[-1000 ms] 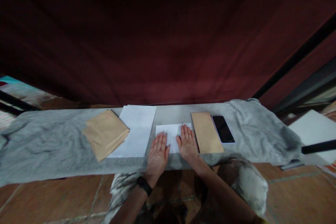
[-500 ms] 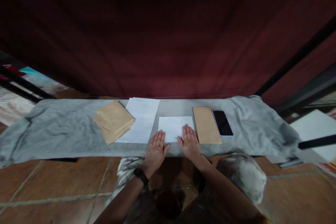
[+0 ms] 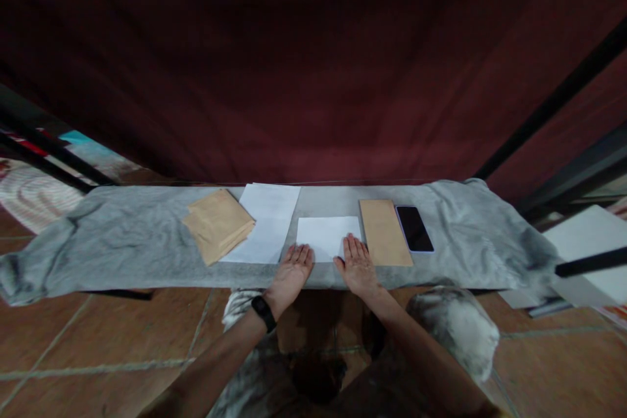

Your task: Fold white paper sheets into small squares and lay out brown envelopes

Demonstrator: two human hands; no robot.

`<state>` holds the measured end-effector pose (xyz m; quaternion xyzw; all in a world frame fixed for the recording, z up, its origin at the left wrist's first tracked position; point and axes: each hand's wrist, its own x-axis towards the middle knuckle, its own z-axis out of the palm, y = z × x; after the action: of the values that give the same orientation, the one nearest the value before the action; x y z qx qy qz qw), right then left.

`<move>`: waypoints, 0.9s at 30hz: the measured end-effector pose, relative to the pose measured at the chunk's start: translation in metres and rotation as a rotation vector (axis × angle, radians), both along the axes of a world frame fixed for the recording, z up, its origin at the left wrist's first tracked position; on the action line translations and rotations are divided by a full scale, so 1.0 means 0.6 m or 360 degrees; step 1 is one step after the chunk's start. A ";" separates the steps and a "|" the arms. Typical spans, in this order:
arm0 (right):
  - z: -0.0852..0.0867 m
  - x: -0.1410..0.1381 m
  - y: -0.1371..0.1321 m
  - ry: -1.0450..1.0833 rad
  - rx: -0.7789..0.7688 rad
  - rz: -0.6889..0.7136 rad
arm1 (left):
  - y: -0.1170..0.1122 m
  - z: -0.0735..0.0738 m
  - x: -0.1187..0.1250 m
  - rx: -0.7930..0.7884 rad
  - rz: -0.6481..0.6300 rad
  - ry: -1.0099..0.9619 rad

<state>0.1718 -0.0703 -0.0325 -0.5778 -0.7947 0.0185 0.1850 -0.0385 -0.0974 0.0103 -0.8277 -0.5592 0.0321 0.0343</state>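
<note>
A folded white sheet of paper [image 3: 326, 235] lies on the grey cloth in front of me. Its lower left corner is under the fingers of my left hand [image 3: 291, 274], which rests with the fingers extended and the palm turned partly up. My right hand [image 3: 358, 268] lies flat, palm down, over the sheet's lower right corner, fingers stretched out. To the right of the sheet is a brown envelope [image 3: 386, 233]. On the left, white sheets [image 3: 272, 212] lie partly beneath a fanned pile of brown envelopes [image 3: 223, 222].
A dark-screened phone [image 3: 415, 230] lies right of the single envelope. The grey cloth [image 3: 142, 235] covers a long narrow bench, rumpled at both ends. Behind it hangs a dark red curtain [image 3: 313, 78]. Black bars [image 3: 553, 104] stand at the sides, and a tiled floor [image 3: 132, 339] is below.
My left hand has rolled and slid slightly right along the sheet's lower edge. The right hand stays nearly in place. The view has shifted slightly.
</note>
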 end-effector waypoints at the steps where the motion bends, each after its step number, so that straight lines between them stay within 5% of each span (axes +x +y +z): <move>1: 0.003 0.001 0.002 0.0008 -0.0037 0.0000 | -0.001 0.002 0.005 0.0002 -0.0054 -0.0009; 10: 0.019 0.013 0.034 0.0196 -0.0249 -0.0032 | 0.019 0.006 0.087 -0.0067 -0.0112 -0.0012; 27: 0.024 0.000 0.054 0.0459 -0.0238 -0.0246 | 0.047 0.026 0.157 0.0118 -0.0130 0.0085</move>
<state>0.1715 -0.0380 -0.0182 -0.6407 -0.7096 0.1459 0.2544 0.0557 -0.0695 0.0259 -0.8469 -0.5246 0.0321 0.0812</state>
